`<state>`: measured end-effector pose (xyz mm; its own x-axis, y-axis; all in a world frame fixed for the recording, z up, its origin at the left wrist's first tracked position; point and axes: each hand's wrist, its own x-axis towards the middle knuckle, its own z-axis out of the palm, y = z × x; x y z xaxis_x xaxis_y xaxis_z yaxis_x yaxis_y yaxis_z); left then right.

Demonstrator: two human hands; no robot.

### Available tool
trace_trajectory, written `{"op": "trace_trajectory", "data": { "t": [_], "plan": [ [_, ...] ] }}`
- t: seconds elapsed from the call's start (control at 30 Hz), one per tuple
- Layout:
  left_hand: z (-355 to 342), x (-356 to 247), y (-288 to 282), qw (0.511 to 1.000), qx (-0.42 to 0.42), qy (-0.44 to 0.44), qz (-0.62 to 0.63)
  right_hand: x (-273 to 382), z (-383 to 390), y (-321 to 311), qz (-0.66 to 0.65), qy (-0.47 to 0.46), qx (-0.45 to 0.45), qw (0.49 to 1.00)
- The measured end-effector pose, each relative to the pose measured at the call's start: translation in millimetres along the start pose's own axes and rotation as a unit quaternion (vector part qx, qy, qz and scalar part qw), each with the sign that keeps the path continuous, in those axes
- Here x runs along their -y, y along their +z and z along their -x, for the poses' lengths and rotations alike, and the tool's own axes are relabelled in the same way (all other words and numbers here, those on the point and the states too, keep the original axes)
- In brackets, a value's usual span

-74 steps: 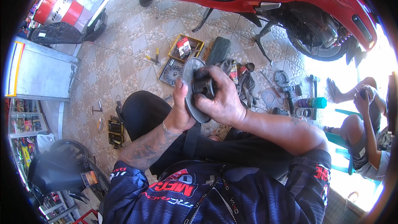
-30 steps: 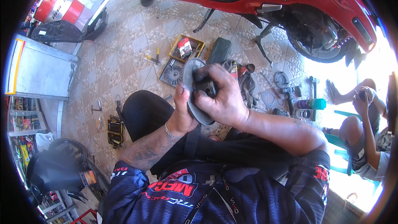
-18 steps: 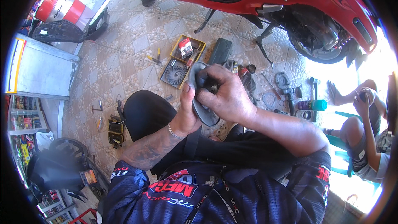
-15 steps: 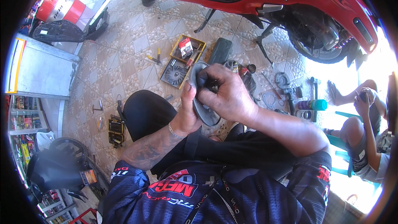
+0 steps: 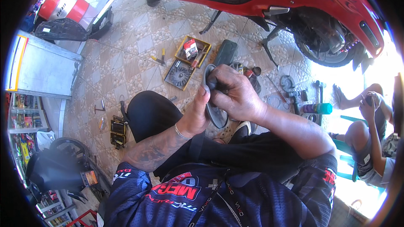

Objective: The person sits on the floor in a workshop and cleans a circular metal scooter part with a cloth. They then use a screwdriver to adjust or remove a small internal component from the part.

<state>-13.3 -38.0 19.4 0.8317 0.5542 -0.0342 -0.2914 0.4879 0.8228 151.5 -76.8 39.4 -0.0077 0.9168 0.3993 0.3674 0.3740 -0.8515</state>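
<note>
A grey, round, dish-like metal part (image 5: 218, 118) is held up on edge over my lap, its open side facing right. My left hand (image 5: 197, 111) grips it from the left, thumb along its near side and the other fingers hidden behind it. My right hand (image 5: 237, 94) is closed, its curled fingers pressed against the middle of the part's open side. Whatever those fingers pinch is hidden; something dark shows beside the fingertips.
A red motorcycle (image 5: 269, 0) stands ahead on its stand. On the tiled floor lie a yellow-edged tool case (image 5: 187, 50), pliers (image 5: 159, 57), a green box (image 5: 224, 52) and a teal-capped spray can (image 5: 317, 108). Another person (image 5: 370, 130) sits at right. A cabinet (image 5: 46, 69) stands left.
Both hands and the metal part have shifted slightly to the right. The part now appears turned more edge-on, with my right fingers still at its middle.
</note>
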Motion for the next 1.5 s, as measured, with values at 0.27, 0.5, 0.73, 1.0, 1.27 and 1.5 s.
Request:
{"op": "trace_trajectory", "data": {
  "t": [0.27, 0.5, 0.73, 1.0, 1.27, 1.5],
  "plan": [
    [0.1, 0.9, 1.5, 0.999, 0.044, -0.007, 0.015, -7.5, -5.4, -15.4, -0.003, -0.084, 0.066, 0.994],
    [-1.6, 5.5, 3.2, 0.999, -0.023, -0.028, -0.018, 2.9, -3.4, -22.8, 0.032, -0.050, 0.107, 0.993],
    [2.1, 11.7, -4.5, 0.999, 0.027, -0.024, 0.035, 7.8, -4.4, -41.4, 0.056, -0.081, 0.186, 0.977],
    [1.5, 8.7, 5.1, 0.997, -0.005, -0.060, 0.057, 4.6, 0.0, -47.4, 0.092, -0.081, 0.225, 0.967],
    [0.2, 3.2, 5.5, 0.995, 0.007, -0.085, 0.057, -0.2, 3.0, -46.5, 0.105, -0.107, 0.225, 0.963],
    [1.2, 1.2, 5.7, 0.997, 0.011, -0.065, 0.046, -6.8, 1.3, -45.5, 0.116, -0.187, 0.214, 0.952]
  ]
}}
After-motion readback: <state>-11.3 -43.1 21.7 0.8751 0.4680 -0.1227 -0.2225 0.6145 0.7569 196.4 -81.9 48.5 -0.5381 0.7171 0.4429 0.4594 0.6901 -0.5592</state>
